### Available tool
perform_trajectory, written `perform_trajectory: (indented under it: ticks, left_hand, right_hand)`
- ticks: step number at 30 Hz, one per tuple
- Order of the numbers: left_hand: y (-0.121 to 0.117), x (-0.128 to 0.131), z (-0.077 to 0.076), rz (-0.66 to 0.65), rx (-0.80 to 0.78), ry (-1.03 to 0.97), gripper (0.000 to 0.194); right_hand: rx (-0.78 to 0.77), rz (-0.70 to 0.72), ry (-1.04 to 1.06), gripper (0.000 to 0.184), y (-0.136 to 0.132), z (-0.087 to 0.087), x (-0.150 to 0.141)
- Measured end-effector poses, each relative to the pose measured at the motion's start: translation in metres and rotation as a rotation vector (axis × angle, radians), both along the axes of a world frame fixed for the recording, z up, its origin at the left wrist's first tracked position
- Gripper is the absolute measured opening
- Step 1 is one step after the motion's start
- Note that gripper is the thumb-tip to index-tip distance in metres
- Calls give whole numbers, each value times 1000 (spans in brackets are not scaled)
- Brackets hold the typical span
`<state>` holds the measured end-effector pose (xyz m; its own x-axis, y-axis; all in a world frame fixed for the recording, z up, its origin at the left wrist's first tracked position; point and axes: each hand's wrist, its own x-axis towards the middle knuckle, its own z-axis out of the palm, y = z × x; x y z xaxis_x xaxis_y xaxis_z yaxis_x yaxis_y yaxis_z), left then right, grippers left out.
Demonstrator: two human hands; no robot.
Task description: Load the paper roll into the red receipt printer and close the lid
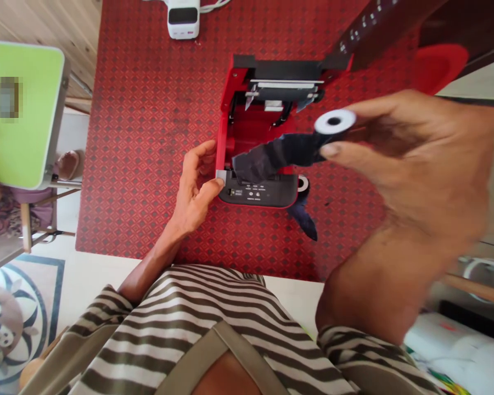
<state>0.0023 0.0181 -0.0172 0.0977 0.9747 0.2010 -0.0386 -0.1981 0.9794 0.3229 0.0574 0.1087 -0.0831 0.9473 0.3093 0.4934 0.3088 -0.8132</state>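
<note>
A red and black label printer [267, 195] stands with its lid raised, showing rollers and a red inner bay. My left hand [193, 189] grips its near left corner, thumb on the black front panel and fingers along the side. Pinched in my right hand [424, 159], above the printer's right side, is a roll of black ribbon [334, 122] with a white core end. From it a crumpled black strip [271, 156] runs left over the bay to the front panel. A second white-cored roll [302, 184] lies by the printer's right front corner, a dark crumpled tail beside it.
The table [148, 137] has a red patterned cover. At its far edge sits a white device [183, 19] with cables. A green-topped small table [24, 126] stands to the left, with part of another person beside it. A dark object [382, 33] slants across the far right.
</note>
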Motion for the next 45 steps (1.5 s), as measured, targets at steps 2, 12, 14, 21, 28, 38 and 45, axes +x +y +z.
perform_trajectory:
  ticks: [2, 12, 14, 21, 28, 38, 45]
  left_hand:
    - [1, 0, 2, -8, 0, -10, 76]
    - [5, 2, -1, 5, 55, -19, 78]
    - [5, 1, 0, -4, 31, -14, 78]
    - [5, 0, 0, -13, 63, -3, 74]
    - [6, -2, 1, 4, 77, 7, 71]
    - [6, -2, 6, -1, 48, 35, 73]
    - [7, -4, 7, -20, 29, 26, 75]
  right_hand:
    - [62, -173, 126, 45, 10, -32, 19]
    - [-173, -379, 90, 43, 11, -110, 34]
    - [-157, -359, 63, 42, 5, -111, 31]
    - [-160, -301, -41, 27, -12, -113, 28]
    - [-106, -352, -87, 37, -4, -122, 21]
    - [-122, -248, -153, 34, -6, -104, 24]
    - [-98, -244, -159, 91, -4, -119, 38]
